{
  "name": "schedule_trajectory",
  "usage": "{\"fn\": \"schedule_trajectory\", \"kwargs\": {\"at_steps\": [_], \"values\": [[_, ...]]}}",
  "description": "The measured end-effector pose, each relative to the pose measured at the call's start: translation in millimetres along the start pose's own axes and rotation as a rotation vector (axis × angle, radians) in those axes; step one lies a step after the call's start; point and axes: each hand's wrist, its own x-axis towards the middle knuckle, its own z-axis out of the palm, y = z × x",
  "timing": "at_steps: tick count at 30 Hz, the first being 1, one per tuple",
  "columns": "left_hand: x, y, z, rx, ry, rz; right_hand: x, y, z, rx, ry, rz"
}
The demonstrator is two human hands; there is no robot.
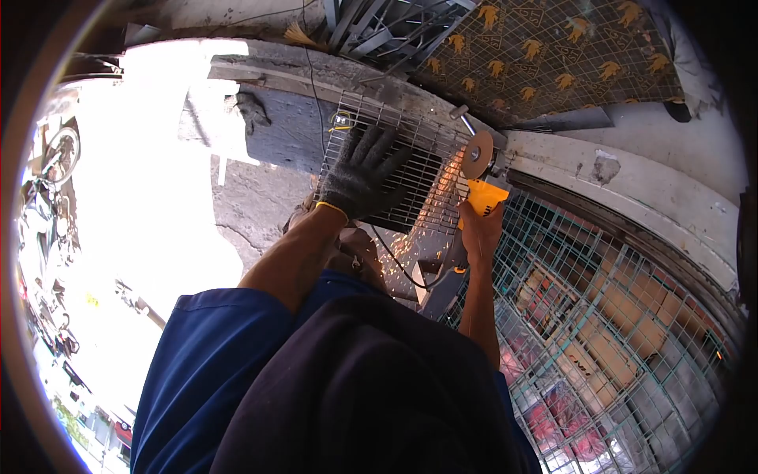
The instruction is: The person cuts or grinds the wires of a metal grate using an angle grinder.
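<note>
My left hand (363, 175), in a dark knit glove with a yellow cuff, lies flat with fingers spread on a metal wire grid (426, 183). My bare right hand (479, 229) is wrapped round a yellow angle grinder (485, 196). The grinder's brown disc (478, 155) is at the right edge of the grid. Orange sparks (442, 193) spray from there down and left, toward my legs. Whether the disc cuts fully through a wire cannot be seen. A small yellow and shiny object (341, 120) shows at the grid's upper left corner.
A dark cable (403, 272) loops below the grid. A hammer-like metal piece (463, 117) lies beyond the disc. A dark glove (251, 110) rests on a grey board (288, 130). Green wire mesh (576, 316) stands at right, with cardboard boxes (604, 347) behind. Metal bars (379, 28) are piled at the back.
</note>
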Motion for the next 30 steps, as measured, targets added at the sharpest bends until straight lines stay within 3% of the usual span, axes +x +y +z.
{"fn": "schedule_trajectory", "kwargs": {"at_steps": [30], "values": [[-2, -2, 5, -0.002, 0.039, 0.009, 9, 2, 1, -0.008, -0.021, 0.023]]}}
